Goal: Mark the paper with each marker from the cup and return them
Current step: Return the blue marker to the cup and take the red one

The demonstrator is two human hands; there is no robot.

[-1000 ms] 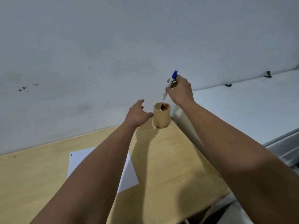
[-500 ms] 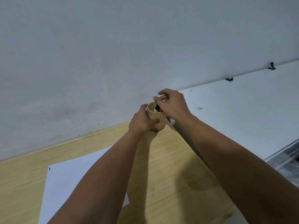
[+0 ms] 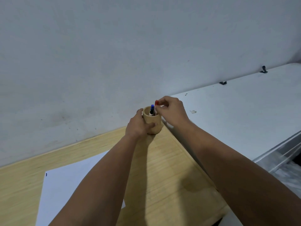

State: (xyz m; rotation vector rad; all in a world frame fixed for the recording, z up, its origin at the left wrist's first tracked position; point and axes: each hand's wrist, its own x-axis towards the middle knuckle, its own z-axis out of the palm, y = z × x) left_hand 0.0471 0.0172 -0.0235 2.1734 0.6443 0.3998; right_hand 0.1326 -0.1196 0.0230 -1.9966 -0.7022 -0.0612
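Observation:
A round wooden cup (image 3: 153,122) stands at the far right corner of the wooden table (image 3: 171,168), close to the wall. My left hand (image 3: 138,125) is wrapped around its left side. A blue-capped marker (image 3: 152,110) stands inside the cup. My right hand (image 3: 172,111) pinches the top of a red-capped marker (image 3: 156,103), whose lower part is still inside the cup. A white sheet of paper (image 3: 65,190) lies at the near left, with a small blue mark (image 3: 46,174) at its far left corner; my left forearm covers part of it.
A grey-white wall (image 3: 146,46) rises right behind the table. To the right is a lower white surface (image 3: 236,115) with small black clips (image 3: 222,83) along the wall. The table's right edge runs under my right forearm.
The blue marker has gone from my right hand into the cup. My left hand closed around the cup. My right hand now pinches the red marker and lifts it slightly.

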